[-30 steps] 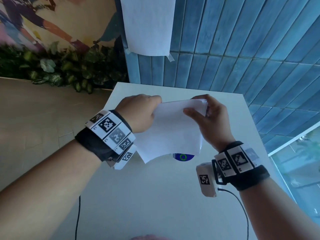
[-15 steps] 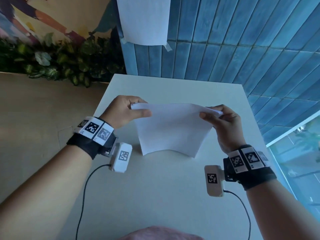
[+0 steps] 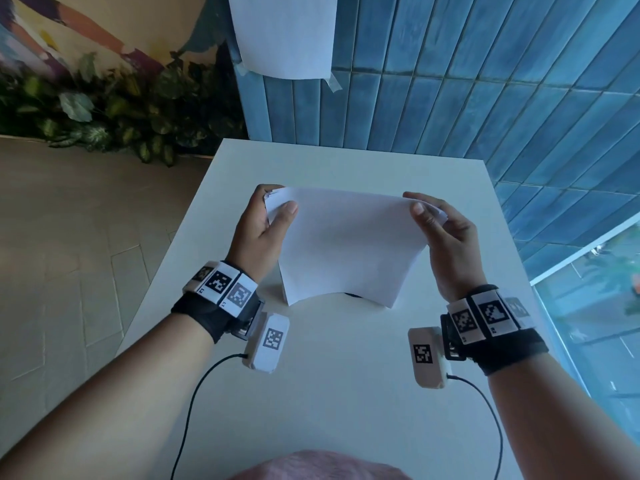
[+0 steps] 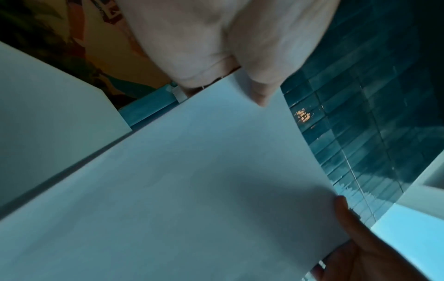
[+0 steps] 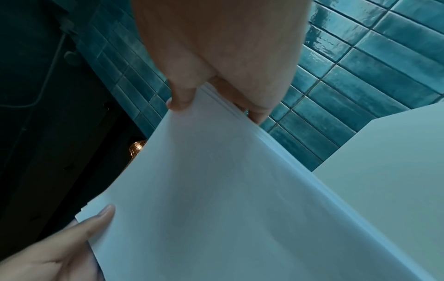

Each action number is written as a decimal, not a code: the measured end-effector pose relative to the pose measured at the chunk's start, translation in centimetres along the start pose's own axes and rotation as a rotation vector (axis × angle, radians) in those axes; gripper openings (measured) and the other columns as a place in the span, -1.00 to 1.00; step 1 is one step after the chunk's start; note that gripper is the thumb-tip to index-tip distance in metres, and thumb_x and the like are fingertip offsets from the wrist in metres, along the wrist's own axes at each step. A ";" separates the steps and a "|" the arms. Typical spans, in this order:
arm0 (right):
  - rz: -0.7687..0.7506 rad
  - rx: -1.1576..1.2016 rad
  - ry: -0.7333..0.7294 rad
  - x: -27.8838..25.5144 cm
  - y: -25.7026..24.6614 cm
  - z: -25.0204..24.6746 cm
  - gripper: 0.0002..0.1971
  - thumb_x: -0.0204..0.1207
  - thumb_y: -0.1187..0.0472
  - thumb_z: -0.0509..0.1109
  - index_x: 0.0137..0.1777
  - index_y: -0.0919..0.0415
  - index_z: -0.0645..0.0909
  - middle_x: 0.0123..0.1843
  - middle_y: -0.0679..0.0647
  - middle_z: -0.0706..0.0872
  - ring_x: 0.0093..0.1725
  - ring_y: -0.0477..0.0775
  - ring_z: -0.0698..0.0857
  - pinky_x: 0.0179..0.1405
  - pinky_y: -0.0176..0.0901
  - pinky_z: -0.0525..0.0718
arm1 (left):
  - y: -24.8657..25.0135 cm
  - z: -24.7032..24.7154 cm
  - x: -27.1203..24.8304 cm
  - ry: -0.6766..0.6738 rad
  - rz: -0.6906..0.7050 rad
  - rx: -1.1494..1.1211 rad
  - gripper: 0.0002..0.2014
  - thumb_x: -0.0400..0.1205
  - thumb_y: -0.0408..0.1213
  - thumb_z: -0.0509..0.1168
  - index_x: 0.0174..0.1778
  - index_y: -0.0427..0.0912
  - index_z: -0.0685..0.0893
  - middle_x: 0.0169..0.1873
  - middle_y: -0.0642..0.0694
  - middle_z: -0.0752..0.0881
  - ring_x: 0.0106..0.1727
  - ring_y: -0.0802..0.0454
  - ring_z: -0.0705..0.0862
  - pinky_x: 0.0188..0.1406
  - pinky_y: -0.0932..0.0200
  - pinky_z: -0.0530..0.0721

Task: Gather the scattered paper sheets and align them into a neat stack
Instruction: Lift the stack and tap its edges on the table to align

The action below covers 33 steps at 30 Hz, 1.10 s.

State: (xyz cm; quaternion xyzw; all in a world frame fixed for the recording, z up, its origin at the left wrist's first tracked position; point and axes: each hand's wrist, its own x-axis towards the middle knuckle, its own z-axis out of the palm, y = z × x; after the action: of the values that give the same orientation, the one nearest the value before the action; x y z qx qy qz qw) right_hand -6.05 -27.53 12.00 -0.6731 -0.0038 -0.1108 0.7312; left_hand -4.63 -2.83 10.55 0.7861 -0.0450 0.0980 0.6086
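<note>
The left hand (image 3: 262, 227) pinches the upper left corner of the sheets (image 3: 349, 244), thumb on the near face and curled fingers behind it. The right hand (image 3: 444, 233) pinches the upper right corner the same way, thumb in front and fingers wrapped around the back. Neither hand is spread; both are closed on the paper.

The sheets are held together as one stack, standing nearly upright above the table (image 3: 346, 375), the lower edge bowed and resting on or just above the tabletop; which of the two cannot be told. In the right wrist view several layered edges of the stack show under the fingers (image 5: 254, 110), slightly fanned at that corner. A small dark shape peeks from under the lower edge, too hidden to identify.

Another sheet (image 3: 284, 32) is taped to the blue tiled wall (image 3: 485, 81) beyond the table. Leafy plants (image 3: 114, 112) line the left wall.
</note>
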 end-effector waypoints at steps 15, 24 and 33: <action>0.217 -0.083 0.054 -1.9 6.4 -0.5 -0.73 0.43 0.44 0.51 0.13 0.41 0.65 -0.03 0.14 0.81 -0.09 -0.01 0.78 -0.12 -0.21 0.67 | -4.4 2.4 -2.9 0.021 -0.149 -0.078 -0.38 0.38 -0.31 0.46 0.39 -0.11 0.48 0.25 -0.07 0.70 0.29 0.08 0.68 0.34 0.03 0.63; 0.077 -0.122 0.117 -0.7 3.5 0.2 -0.52 0.22 0.31 0.69 0.14 0.22 0.65 0.03 0.09 0.83 0.01 0.03 0.82 -0.08 -0.17 0.76 | -2.0 2.1 -0.9 0.167 -0.090 -0.191 -0.55 0.26 -0.29 0.56 0.05 0.01 0.64 -0.04 -0.06 0.79 0.02 -0.02 0.80 0.08 0.01 0.74; 0.159 -0.080 0.195 -1.5 6.3 0.5 -0.68 0.25 0.36 0.68 -0.04 0.17 0.69 -0.07 0.07 0.83 -0.10 0.00 0.81 -0.14 -0.19 0.76 | -3.9 3.1 -1.8 0.161 -0.206 -0.148 -0.66 0.32 -0.40 0.56 -0.01 -0.14 0.73 -0.16 0.01 0.83 -0.13 0.12 0.82 -0.09 0.21 0.77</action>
State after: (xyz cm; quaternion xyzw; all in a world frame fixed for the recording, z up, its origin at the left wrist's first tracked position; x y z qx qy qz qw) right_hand -6.44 -26.34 5.65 -0.6859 0.1250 -0.1173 0.7072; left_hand -5.31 -4.91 5.74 0.7291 0.0778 0.0939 0.6735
